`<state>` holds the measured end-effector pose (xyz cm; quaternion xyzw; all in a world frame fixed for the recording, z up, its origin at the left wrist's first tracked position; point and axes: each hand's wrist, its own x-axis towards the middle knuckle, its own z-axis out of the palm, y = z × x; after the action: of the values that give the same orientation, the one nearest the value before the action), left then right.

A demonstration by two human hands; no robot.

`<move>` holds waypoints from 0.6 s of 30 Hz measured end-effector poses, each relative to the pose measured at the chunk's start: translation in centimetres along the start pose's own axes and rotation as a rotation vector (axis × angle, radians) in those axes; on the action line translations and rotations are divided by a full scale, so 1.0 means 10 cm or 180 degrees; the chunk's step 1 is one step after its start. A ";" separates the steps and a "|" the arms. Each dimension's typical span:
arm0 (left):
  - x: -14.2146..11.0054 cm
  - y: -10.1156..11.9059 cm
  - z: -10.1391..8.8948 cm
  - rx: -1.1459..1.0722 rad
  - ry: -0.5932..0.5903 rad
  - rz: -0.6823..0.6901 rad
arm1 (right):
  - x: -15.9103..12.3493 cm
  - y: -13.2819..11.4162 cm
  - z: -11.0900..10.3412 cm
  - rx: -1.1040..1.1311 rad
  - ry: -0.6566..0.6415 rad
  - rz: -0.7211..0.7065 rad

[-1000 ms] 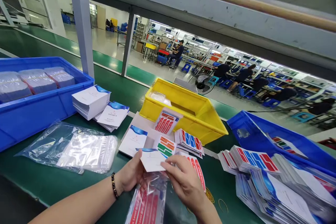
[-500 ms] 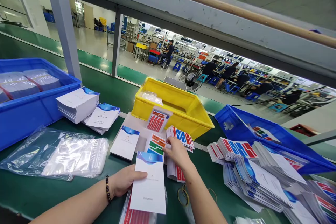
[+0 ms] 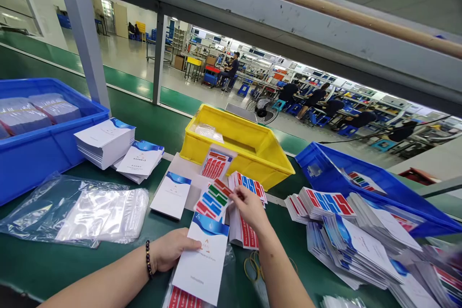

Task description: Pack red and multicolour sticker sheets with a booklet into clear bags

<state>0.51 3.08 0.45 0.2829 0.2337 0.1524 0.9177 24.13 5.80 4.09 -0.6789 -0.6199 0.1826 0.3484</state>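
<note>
My left hand [image 3: 169, 251] grips a white booklet with a blue top corner [image 3: 202, 262] low at the centre, over a clear bag holding a red sticker sheet [image 3: 182, 298]. My right hand [image 3: 249, 207] pinches a sticker sheet with red, blue and green labels [image 3: 212, 200] and lifts it off the table, tilted. Just beyond it lies a stack of red and blue sticker sheets [image 3: 249, 185]. Another red sticker sheet [image 3: 216, 163] leans against the yellow bin [image 3: 267, 159].
A blue bin [image 3: 39, 151] with bagged packs stands at left, booklet stacks [image 3: 104, 142] beside it, and clear bags [image 3: 83, 209] in front. More booklets and sticker sheets [image 3: 346, 236] spill from a blue bin [image 3: 393, 192] at right. Other people sit at benches far behind.
My right hand went from the booklet to the sticker sheets and picked one up, which now tilts off the table. My left hand kept the booklet and lowered it. The camera panned slightly right.
</note>
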 end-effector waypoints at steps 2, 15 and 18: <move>0.01 0.00 0.00 -0.0083 0.0048 -0.0061 | -0.08 0.02 -0.12 0.0299 0.0337 0.0046; 0.04 -0.02 0.11 -0.0144 0.0428 0.0004 | -0.79 -0.13 0.19 0.1253 -0.0514 0.0818; 0.04 -0.01 0.11 -0.0123 0.0562 -0.0092 | -0.83 0.01 0.03 0.0307 0.0486 0.0609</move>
<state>1.43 2.65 1.06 0.2472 0.3148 0.1680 0.9008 22.60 -2.17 2.30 -0.7293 -0.5146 0.1924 0.4078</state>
